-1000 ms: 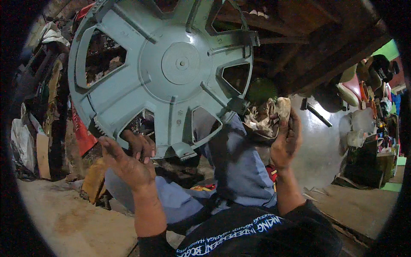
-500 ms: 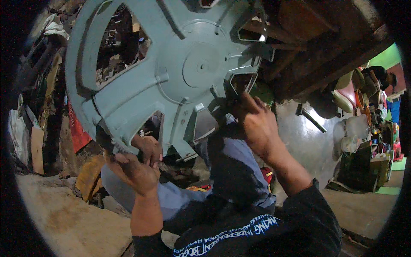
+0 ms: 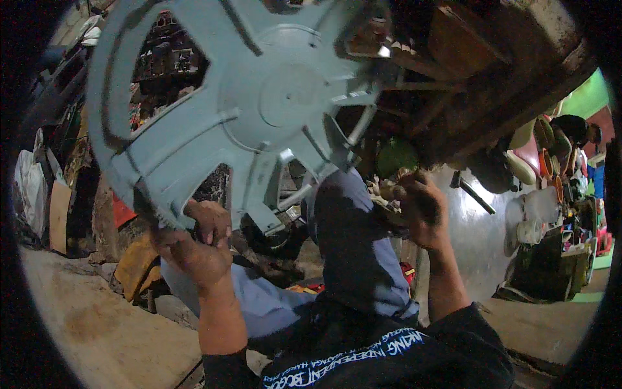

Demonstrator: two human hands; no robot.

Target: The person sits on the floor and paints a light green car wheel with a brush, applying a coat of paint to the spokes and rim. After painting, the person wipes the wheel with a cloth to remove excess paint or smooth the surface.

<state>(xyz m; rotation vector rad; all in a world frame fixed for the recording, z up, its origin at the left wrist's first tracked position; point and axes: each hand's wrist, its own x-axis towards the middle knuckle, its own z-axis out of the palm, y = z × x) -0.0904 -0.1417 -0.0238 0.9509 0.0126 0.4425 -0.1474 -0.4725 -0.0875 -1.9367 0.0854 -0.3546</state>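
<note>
A large grey-green wheel cover (image 3: 285, 97), shaped like a hubcap with broad spokes and openings between them, stands tilted in front of me. Its upper edge runs out of the picture. My left hand (image 3: 197, 243) is closed round the lower left rim, with the fingers reaching through an opening. Apart from the cover, to its lower right, my right hand (image 3: 424, 211) hangs beside my raised knee (image 3: 343, 201). The fingers there are curled; what they hold, if anything, cannot be made out.
Dark wooden beams (image 3: 466, 91) slant overhead at the right. Beyond them lie a shiny grey surface (image 3: 466, 214) and several hanging shoes or bags. A yellow-brown cloth-like item (image 3: 137, 264) lies at the left, near a red sheet (image 3: 123, 211) and a cardboard piece (image 3: 59, 217).
My right hand has let go of the wheel cover's right side and moved right and down. The cover has shifted slightly left, with my left hand still on its rim.
</note>
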